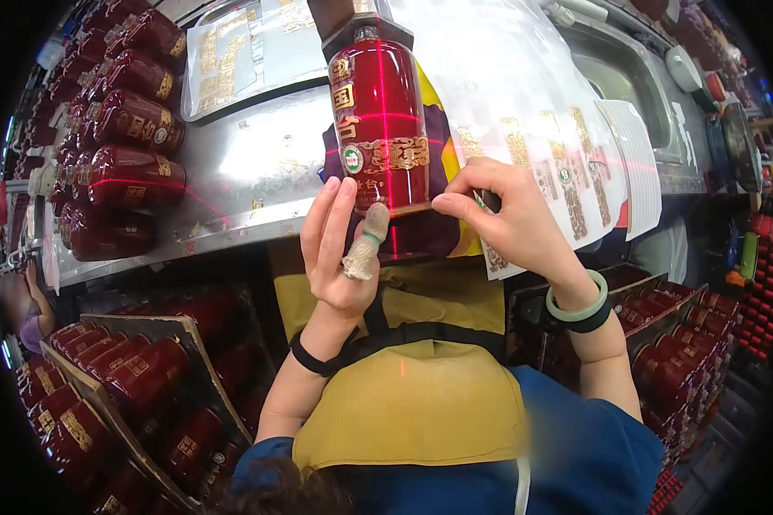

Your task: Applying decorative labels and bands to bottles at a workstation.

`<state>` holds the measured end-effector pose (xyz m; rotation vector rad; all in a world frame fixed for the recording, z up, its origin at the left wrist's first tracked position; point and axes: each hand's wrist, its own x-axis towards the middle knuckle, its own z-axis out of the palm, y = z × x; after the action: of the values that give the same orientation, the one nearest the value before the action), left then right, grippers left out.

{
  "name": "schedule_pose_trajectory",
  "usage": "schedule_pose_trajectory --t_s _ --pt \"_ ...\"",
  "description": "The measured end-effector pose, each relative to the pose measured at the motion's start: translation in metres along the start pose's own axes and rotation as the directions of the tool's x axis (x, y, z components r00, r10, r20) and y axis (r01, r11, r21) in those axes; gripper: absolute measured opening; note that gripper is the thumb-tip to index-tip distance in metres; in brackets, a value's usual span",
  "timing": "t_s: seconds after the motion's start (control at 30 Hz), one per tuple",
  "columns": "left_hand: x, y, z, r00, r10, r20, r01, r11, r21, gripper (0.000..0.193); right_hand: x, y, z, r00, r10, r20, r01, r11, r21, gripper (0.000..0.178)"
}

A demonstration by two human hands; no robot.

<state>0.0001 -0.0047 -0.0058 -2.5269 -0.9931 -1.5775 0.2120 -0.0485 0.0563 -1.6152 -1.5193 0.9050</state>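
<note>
A dark red glass bottle (pixel 392 94) with gold decoration lies on its back, its neck pointing away from me, on a purple and yellow cloth (pixel 437 142). Red laser lines cross it. My left hand (pixel 335 262) has its fingers stretched out at the bottle's lower left; a fabric cover (pixel 362 257) wraps one digit, whose tip touches the base area. My right hand (pixel 515 215) is pinched beside the lower right, around a small thin item I cannot make out. Beneath and beyond it is a clear sheet of gold labels (pixel 567 180).
Several red bottles (pixel 137 176) lie stacked at the left of the metal table (pixel 262 163). A tray (pixel 199 107) with gold labels sits behind. White sheets (pixel 634 163) and a sink (pixel 614 73) are at the right. Crates of bottles (pixel 189 343) flank me below.
</note>
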Motion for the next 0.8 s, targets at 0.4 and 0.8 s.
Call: schedule_pose_trajectory --t_s 0.4,0.8 --pt "-0.002 -0.004 0.006 0.981 -0.19 -0.042 0.176 0.959 -0.22 0.027 0.002 -0.005 0.003 1.0 0.003 0.014 -0.003 1.0 0.006 0.023" --pt "0.006 0.01 0.004 0.988 -0.136 0.078 0.149 0.969 -0.198 0.041 0.003 0.001 0.002 0.998 0.058 0.023 -0.059 0.998 0.01 0.017"
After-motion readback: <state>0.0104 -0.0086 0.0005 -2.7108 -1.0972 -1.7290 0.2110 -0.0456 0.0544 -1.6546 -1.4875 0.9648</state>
